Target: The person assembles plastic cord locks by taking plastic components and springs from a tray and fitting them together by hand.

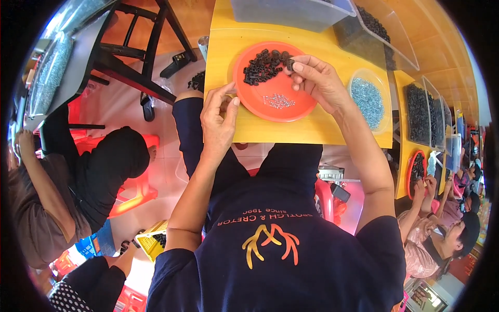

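On the yellow table sits a round red-orange plate (pixel 304 106). A heap of small black parts (pixel 262 67) lies on its far side, and a patch of tiny silvery pieces (pixel 279 101) is spread nearer to me. Above the plate's right side, my right hand (pixel 322 80) pinches a small black part (pixel 289 64) between thumb and fingertips. My left hand (pixel 219 112) is at the plate's left rim, its fingers bent and the thumb apart, with nothing visible in it.
Right of the plate stands a shallow clear dish (pixel 367 99) of silvery pieces. Two clear plastic bins (pixel 291 13) (pixel 374 36) stand at the table's far side, the right one holding black parts. Co-workers sit on both sides. A dark stool frame (pixel 125 57) stands at the left.
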A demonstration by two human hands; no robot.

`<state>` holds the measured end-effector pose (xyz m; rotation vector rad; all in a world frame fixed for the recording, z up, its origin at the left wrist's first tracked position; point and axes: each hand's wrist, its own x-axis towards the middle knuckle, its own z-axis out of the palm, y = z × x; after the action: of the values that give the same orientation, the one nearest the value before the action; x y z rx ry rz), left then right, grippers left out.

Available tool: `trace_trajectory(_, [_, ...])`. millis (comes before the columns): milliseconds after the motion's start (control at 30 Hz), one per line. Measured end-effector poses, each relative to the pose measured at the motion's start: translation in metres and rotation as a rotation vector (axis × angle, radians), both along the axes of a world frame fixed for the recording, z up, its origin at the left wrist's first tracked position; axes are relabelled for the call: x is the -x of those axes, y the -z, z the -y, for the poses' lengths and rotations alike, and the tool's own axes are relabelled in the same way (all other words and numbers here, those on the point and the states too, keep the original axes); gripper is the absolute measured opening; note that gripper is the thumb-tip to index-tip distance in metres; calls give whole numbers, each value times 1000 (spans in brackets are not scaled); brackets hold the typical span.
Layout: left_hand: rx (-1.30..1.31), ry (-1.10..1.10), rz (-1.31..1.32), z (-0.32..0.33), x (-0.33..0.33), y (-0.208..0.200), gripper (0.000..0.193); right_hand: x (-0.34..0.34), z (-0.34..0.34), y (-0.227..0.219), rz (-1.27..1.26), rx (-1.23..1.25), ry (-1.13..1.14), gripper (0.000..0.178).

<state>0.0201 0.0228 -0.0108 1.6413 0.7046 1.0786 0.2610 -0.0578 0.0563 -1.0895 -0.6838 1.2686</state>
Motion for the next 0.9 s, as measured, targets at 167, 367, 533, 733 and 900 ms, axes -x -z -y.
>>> trace_trajectory(167, [-58,-39,-31,3,-2,-12,30,16,10,-3,-23,28,-15,24])
trace_trajectory(367, [-175,-7,-37,15,-10,-39,19,38,14,4,215,-102,-23,19])
trace_trajectory(533, [149,164,130,25,-16,-40,19,59,20,5,748,-234,133,15])
trace_trajectory(733, [453,241,222,32,-14,-41,26,77,23,7,1166,-458,266,19])
trace_trajectory(900, [516,264,169,26,-6,-42,27,78,25,2,1202,-516,208,18])
